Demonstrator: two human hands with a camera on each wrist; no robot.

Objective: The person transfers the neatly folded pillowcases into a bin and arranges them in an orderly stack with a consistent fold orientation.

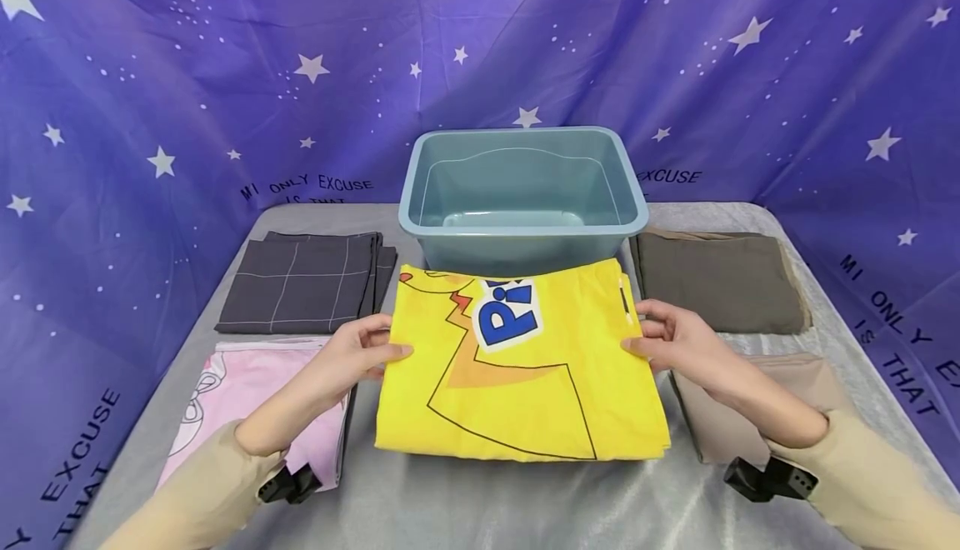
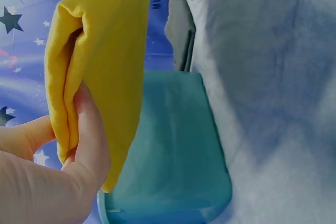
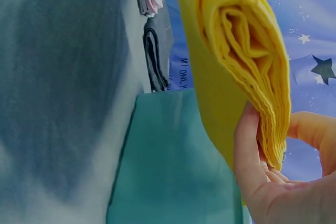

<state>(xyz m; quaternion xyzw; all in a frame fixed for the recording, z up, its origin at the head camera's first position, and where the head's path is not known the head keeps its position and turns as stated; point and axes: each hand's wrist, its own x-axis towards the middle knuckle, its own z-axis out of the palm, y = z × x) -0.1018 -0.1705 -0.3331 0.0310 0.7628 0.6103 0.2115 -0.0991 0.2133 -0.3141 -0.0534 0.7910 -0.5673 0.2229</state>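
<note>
Between both hands a folded yellow cloth [image 1: 525,400] with a cartoon print and blue letters is held up off the table, in front of the bin. My left hand [image 1: 358,350] pinches its left edge, thumb on the near face. On the opposite edge my right hand [image 1: 678,337] pinches the layers the same way. The right wrist view shows many stacked layers of the yellow cloth [image 3: 252,72] at that edge; in the left wrist view its folded end [image 2: 105,66] sits between thumb and fingers. Behind it stands a blue-green plastic bin [image 1: 525,231], its visible inside bare.
Left of the bin lies a dark checked folded cloth [image 1: 300,279], with a pink printed one [image 1: 258,375] nearer. On the right are a dark olive folded cloth [image 1: 716,283] and a beige one [image 1: 795,379]. A grey cloth covers the table [image 1: 480,508]; a purple starry curtain [image 1: 480,8] surrounds it.
</note>
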